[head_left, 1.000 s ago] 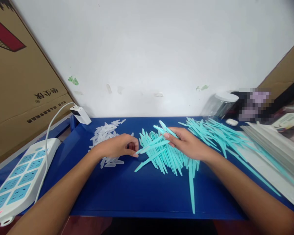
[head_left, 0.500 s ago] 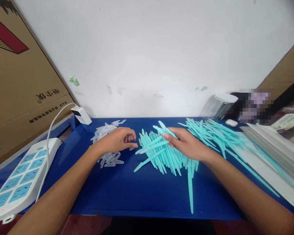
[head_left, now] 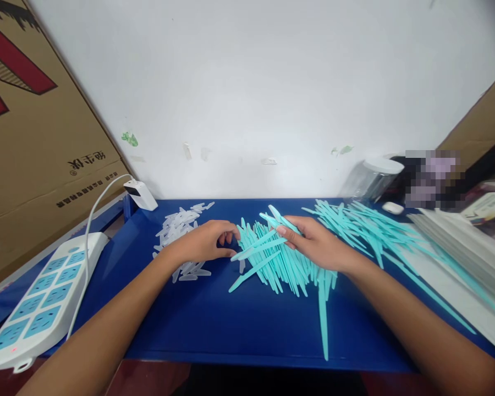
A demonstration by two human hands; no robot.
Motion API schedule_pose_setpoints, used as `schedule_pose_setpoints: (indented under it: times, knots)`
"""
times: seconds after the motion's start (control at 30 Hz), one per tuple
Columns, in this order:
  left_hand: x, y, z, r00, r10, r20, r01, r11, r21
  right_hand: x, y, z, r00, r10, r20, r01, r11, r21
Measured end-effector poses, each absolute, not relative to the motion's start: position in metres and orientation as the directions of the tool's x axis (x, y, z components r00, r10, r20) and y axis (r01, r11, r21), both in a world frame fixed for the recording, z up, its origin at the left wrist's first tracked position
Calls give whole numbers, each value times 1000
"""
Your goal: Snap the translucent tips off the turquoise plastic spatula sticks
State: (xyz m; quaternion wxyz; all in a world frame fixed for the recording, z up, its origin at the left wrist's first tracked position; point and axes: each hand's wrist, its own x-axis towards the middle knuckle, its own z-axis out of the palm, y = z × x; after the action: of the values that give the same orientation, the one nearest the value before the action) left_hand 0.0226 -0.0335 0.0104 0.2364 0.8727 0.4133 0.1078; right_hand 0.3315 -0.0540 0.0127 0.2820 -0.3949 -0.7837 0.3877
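Left hand (head_left: 204,243): fingers curled, thumb and forefinger pinched at the tip of a teal stick (head_left: 258,242). Right hand (head_left: 313,242) grips its other end, fingers closed, above the teal pile (head_left: 280,264) mid-counter (head_left: 231,319); clear caps (head_left: 179,225) lie toward the counter's back-left corner.

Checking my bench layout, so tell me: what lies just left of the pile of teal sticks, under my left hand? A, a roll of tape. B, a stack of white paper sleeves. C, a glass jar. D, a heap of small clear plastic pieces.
D: the left hand rests over the clear plastic pieces, beside the teal sticks.
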Motion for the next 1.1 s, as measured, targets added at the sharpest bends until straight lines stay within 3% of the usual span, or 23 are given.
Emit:
schedule_pose_setpoints:
  times: [0.27,0.63,0.77,0.87,1.1]
  knots:
    - [32,-38,14,726,687,-32,562,-566,603,332,-53,9,-544,828,136,418,408,-812]
    - [34,-42,9,726,681,-94,592,-549,591,332,-52,10,-556,819,143,416,423,-805]
    - [34,-40,18,587,808,50,563,-451,693,331,-52,9,-571,808,146,411,436,-801]
    - [39,-40,22,431,883,185,442,-386,809,330,-54,10,-587,798,137,399,433,-809]
    - [46,-43,20,299,928,222,294,-311,904,327,-60,16,-623,777,92,380,403,-833]
